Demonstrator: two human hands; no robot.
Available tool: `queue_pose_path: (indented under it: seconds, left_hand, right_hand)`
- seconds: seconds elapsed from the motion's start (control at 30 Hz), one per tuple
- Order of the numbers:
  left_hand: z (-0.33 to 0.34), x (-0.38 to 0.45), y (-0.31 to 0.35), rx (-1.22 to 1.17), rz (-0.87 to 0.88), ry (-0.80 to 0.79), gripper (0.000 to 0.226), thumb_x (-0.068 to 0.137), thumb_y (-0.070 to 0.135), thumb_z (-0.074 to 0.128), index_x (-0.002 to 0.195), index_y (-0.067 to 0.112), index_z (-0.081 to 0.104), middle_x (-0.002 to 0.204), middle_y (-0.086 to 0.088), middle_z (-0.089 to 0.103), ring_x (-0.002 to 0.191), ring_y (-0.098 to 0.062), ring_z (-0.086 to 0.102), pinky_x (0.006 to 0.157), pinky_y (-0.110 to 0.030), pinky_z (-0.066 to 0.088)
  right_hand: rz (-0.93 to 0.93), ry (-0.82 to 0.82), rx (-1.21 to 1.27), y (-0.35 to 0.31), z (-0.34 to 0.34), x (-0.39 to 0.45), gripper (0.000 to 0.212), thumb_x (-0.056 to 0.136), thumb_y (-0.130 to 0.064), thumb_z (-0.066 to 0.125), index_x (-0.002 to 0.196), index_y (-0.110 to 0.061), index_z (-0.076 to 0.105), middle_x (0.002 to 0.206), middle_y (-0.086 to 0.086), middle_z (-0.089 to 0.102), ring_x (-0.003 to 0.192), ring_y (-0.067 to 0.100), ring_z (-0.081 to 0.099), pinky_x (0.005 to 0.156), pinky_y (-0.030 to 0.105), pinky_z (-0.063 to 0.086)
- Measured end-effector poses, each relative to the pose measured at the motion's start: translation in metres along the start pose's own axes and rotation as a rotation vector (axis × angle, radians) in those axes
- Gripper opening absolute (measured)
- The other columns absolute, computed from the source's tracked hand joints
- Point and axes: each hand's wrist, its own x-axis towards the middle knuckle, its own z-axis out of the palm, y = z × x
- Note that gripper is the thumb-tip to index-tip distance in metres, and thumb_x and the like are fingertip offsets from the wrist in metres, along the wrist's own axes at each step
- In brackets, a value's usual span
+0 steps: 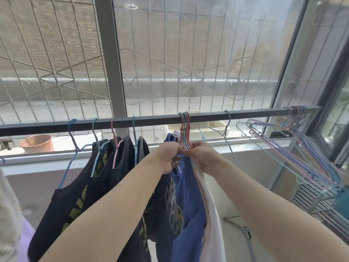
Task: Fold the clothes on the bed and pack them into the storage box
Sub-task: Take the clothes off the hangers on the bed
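While both sets of fingers curl in tight at the same spot, the left hand (167, 157) and the right hand (203, 157) pinch the necks of a bunch of hangers (186, 133) just below the rail, knuckles nearly touching. The left hand grips on the side of the blue T-shirt (187, 205); the right hand holds on the side of a white garment (213, 214) hanging just beside it. Exactly which hanger each finger has hold of cannot be told, since the wires bundle together under the hands.

Further out, the hooks of that bunch sit over the dark rail (151, 121), which runs across in front of the window (170, 53). To the left, black shirts (105, 176) with yellow print hang on their own hangers. To the right, one bare hanger (227, 127) and a cluster of empty hangers (294, 144) crowd the rail's far end.

Judged against the task, almost nothing is done: the clothes are on the rail, neither bed nor storage box is in view, and no garment shows a fold. Taking these down looks like the step in hand; carrying, folding and packing all remain.
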Motion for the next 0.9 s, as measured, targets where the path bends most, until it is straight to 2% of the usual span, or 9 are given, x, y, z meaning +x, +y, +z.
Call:
queue_pose_path:
  seconds: [0.07,0.17,0.23,0.37,0.47,0.6,0.77,0.83,0.9]
  left_hand:
    - [-0.001,-0.004,0.004,-0.045,0.02,-0.029,0.036,0.085,0.003,0.06,0.12,0.009,0.067,0.108,-0.01,0.06,0.092,-0.02,0.052,0.081,-0.03,0.045]
    - [0.002,-0.017,0.025,-0.025,0.076,-0.033,0.029,0.087,0.006,0.059,0.116,0.004,0.066,0.098,-0.009,0.057,0.078,-0.016,0.051,0.074,-0.029,0.044]
    - [0.005,-0.035,0.036,0.072,0.113,-0.029,0.03,0.088,0.009,0.061,0.116,0.001,0.07,0.101,-0.011,0.062,0.082,-0.017,0.054,0.079,-0.03,0.049]
    - [0.005,-0.096,0.016,0.201,0.181,-0.054,0.021,0.099,0.008,0.058,0.113,0.019,0.071,0.115,-0.012,0.072,0.101,-0.02,0.064,0.098,-0.038,0.052]
    - [0.01,-0.141,-0.026,0.218,0.319,0.084,0.035,0.102,0.012,0.057,0.135,0.025,0.056,0.127,0.005,0.065,0.115,-0.006,0.062,0.097,-0.024,0.05]
    - [0.04,-0.188,-0.069,0.225,0.483,0.207,0.035,0.102,0.015,0.057,0.134,0.029,0.061,0.126,0.022,0.066,0.115,0.012,0.058,0.091,-0.008,0.043]
    - [0.095,-0.242,-0.128,0.135,0.431,0.38,0.03,0.102,0.01,0.054,0.117,0.032,0.041,0.116,0.011,0.073,0.102,-0.003,0.069,0.096,-0.036,0.055]
    - [0.124,-0.272,-0.158,0.053,0.37,0.427,0.037,0.102,0.005,0.052,0.121,0.034,0.04,0.111,0.002,0.073,0.096,-0.005,0.071,0.094,-0.036,0.058]
    - [0.154,-0.307,-0.188,-0.059,0.417,0.476,0.051,0.099,-0.004,0.051,0.134,0.033,0.044,0.118,-0.001,0.073,0.111,-0.007,0.068,0.098,-0.034,0.055]
  right_hand:
    - [-0.015,0.042,-0.006,-0.005,0.002,0.0,0.032,0.073,-0.014,0.083,0.1,-0.001,0.073,0.099,0.019,0.074,0.102,0.036,0.069,0.102,0.056,0.049]
    - [-0.068,0.077,0.029,-0.025,0.0,-0.009,0.015,0.084,-0.001,0.073,0.099,-0.002,0.073,0.101,0.019,0.074,0.102,0.035,0.07,0.101,0.053,0.051]
    - [-0.104,0.061,0.046,-0.037,-0.003,-0.024,0.017,0.083,-0.002,0.075,0.1,-0.002,0.073,0.102,0.021,0.074,0.103,0.036,0.07,0.101,0.054,0.051]
    - [-0.107,-0.057,0.037,-0.018,-0.01,-0.081,0.026,0.081,-0.002,0.075,0.107,-0.005,0.074,0.107,0.019,0.073,0.106,0.036,0.069,0.102,0.05,0.05]
    - [-0.086,-0.12,0.037,0.019,-0.018,-0.135,0.032,0.082,0.006,0.071,0.112,-0.005,0.071,0.108,0.021,0.072,0.104,0.037,0.069,0.098,0.048,0.053]
    - [-0.104,-0.232,-0.065,0.065,-0.034,-0.188,0.03,0.084,0.009,0.068,0.109,-0.008,0.072,0.095,0.016,0.07,0.087,0.023,0.062,0.084,0.033,0.048]
    - [-0.091,-0.445,-0.128,0.103,-0.057,-0.251,0.031,0.081,-0.006,0.07,0.111,-0.015,0.072,0.098,0.023,0.065,0.086,0.02,0.057,0.083,0.033,0.042]
    - [-0.086,-0.555,-0.171,0.119,-0.067,-0.282,0.035,0.078,-0.016,0.072,0.113,-0.019,0.071,0.103,0.023,0.066,0.088,0.02,0.059,0.086,0.037,0.044]
    - [-0.074,-0.671,-0.244,0.138,-0.074,-0.315,0.038,0.077,-0.023,0.072,0.115,-0.02,0.07,0.103,0.014,0.07,0.089,0.019,0.062,0.087,0.039,0.046]
